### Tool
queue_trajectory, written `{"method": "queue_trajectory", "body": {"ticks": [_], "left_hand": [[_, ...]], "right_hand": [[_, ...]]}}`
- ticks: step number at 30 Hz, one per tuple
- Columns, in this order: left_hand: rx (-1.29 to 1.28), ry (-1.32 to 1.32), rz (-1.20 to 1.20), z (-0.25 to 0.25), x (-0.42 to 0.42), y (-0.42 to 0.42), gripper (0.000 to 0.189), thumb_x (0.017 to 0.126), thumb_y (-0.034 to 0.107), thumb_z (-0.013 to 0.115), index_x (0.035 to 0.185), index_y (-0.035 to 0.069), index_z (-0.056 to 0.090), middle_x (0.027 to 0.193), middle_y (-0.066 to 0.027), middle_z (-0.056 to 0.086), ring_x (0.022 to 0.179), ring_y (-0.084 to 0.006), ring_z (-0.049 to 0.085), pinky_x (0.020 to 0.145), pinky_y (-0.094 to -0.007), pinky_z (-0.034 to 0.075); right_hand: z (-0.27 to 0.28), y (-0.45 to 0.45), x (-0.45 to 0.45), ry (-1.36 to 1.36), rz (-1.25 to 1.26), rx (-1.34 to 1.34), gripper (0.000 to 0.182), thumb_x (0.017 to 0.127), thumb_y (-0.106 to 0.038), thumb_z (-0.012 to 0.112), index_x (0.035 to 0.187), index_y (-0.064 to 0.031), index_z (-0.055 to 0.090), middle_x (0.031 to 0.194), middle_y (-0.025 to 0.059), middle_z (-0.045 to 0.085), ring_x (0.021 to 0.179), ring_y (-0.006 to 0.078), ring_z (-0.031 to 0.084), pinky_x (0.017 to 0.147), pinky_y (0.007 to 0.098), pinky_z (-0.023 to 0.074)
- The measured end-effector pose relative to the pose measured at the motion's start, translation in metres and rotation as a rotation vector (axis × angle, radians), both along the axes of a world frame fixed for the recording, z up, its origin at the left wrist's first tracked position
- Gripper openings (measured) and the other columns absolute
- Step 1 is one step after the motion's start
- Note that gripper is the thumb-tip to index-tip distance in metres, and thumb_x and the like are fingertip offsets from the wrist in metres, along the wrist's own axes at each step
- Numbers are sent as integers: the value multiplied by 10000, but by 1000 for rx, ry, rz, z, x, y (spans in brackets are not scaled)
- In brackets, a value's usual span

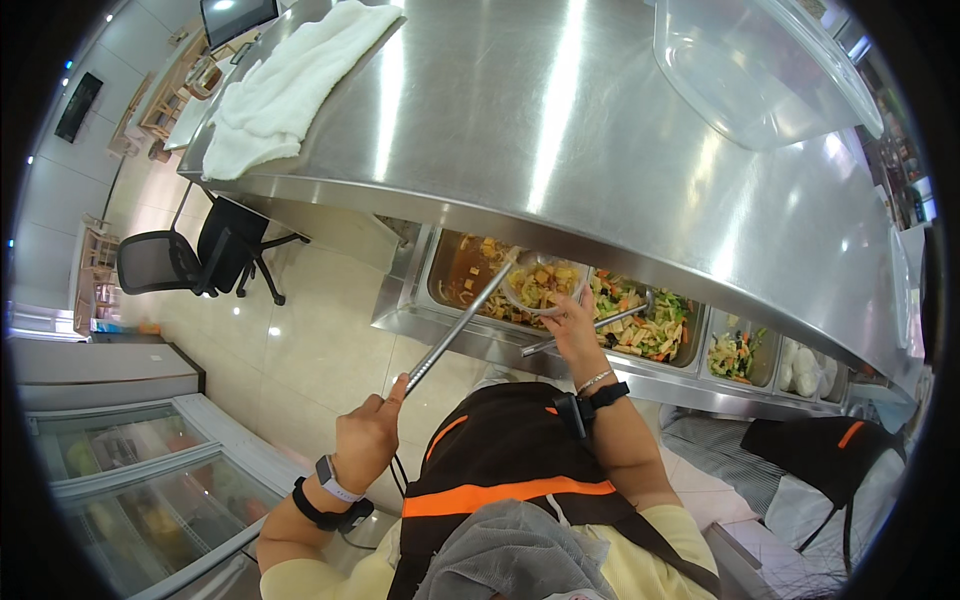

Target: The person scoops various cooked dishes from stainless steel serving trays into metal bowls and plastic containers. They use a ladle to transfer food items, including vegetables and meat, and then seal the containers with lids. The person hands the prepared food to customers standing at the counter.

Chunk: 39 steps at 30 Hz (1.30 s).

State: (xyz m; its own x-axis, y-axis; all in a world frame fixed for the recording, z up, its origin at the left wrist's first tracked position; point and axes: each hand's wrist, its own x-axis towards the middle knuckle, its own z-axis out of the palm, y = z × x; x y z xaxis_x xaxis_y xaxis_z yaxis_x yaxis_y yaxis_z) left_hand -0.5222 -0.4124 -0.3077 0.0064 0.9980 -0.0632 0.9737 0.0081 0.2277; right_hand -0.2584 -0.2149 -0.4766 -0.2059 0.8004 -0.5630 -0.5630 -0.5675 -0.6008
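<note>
My left hand is closed around the handle of a long metal ladle. Its far end meets the rim of a clear plastic bowl, which holds pieces of cooked food. My right hand grips that bowl by its near right side. Beneath the bowl is a steel food pan of brown broth with tofu-like cubes. To its right, a second pan holds mixed stir-fried vegetables, with another metal utensil resting across it and its handle sticking out over the near edge.
A stainless steel counter overhangs the pans, bearing a white towel and a clear plastic tub. Further right are a smaller vegetable pan and white bags. An office chair and glass-topped freezer stand left. Another person's apron shows at right.
</note>
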Motion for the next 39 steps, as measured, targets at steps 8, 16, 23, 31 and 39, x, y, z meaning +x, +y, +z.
{"method": "queue_trajectory", "body": {"ticks": [8, 16, 23, 31, 39], "left_hand": [[-15, 183, 73, -83, -43, 102, 432, 812, 43, 540, 1244, 55, 527, 715, -144, 609, 609, -314, 613, 522, -418, 486], [-260, -90, -136, -118, -7, 118, 320, 780, 47, 566, 1098, 61, 592, 718, -164, 626, 664, -354, 621, 535, -454, 482], [-821, -802, 207, -110, -31, 135, 458, 829, 71, 617, 1283, 103, 572, 618, -39, 494, 497, -117, 453, 438, -296, 368], [-850, -1182, 433, -108, -65, 89, 477, 854, 48, 599, 1325, 91, 536, 625, 61, 417, 481, -30, 315, 411, -192, 252], [-688, -1093, 492, -13, -60, 80, 456, 844, 5, 579, 1297, 57, 556, 637, 72, 430, 518, -18, 348, 449, -188, 287]], "right_hand": [[15, -12, 46, -84, -56, 84, 516, 848, -85, 599, 1268, -166, 311, 1169, 104, 495, 1079, 264, 543, 848, 402, 465], [15, -18, 102, -107, -111, 93, 529, 860, -80, 537, 1333, -112, 302, 1249, 129, 493, 1097, 293, 568, 860, 404, 533], [5, -24, 118, -57, -236, 63, 304, 870, -109, 541, 1133, -93, 389, 1192, 155, 521, 1080, 334, 580, 856, 447, 543], [-37, -25, 128, -40, -173, 43, 357, 918, -164, 514, 1238, -45, 411, 1229, 161, 520, 1101, 340, 559, 907, 465, 507], [-90, -11, 120, -528, 308, 322, 328, 969, -106, 404, 1293, -59, 437, 1274, 156, 522, 1083, 306, 565, 907, 433, 498]]}}
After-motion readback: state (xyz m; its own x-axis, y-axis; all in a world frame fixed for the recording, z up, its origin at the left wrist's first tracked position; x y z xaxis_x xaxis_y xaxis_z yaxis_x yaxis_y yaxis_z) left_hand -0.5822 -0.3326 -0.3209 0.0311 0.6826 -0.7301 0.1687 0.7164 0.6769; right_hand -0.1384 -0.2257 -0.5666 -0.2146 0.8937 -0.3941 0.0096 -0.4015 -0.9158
